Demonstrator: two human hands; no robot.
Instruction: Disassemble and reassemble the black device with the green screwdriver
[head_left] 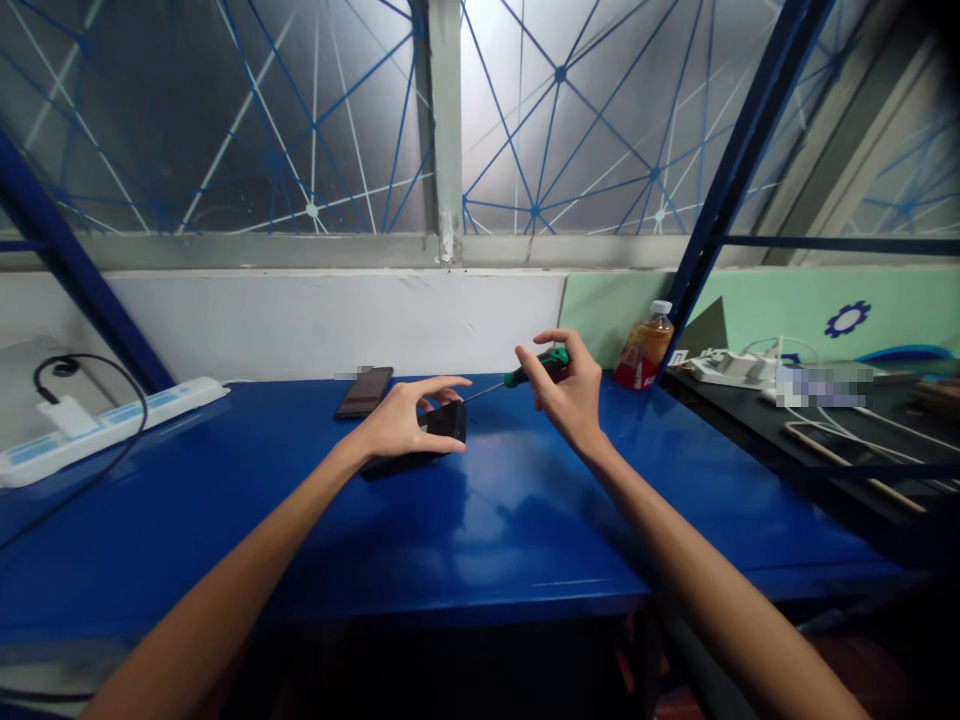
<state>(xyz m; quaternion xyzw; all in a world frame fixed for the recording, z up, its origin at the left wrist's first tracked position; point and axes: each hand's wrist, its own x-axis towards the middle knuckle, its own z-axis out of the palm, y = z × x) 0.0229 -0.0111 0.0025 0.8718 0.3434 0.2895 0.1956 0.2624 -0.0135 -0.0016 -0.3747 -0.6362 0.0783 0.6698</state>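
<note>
A flat black box-shaped device (448,422) rests on the blue table. My left hand (405,415) is closed around it from the left, thumb along the near side and fingers over the far side. My right hand (564,390) grips a screwdriver (553,362) with a green and black handle. The screwdriver's thin metal shaft slants down to the left, and its tip is at the right end of the black device. Whether the tip sits in a screw is too small to tell. A few tiny dark bits (474,421) lie beside the device.
Behind my left hand lies a phone (365,392). A white power strip (150,412) with a plugged-in adapter and black cable runs along the left. At the back right stands a drink bottle (645,345). Further right, a black surface (750,440) carries cables and white devices.
</note>
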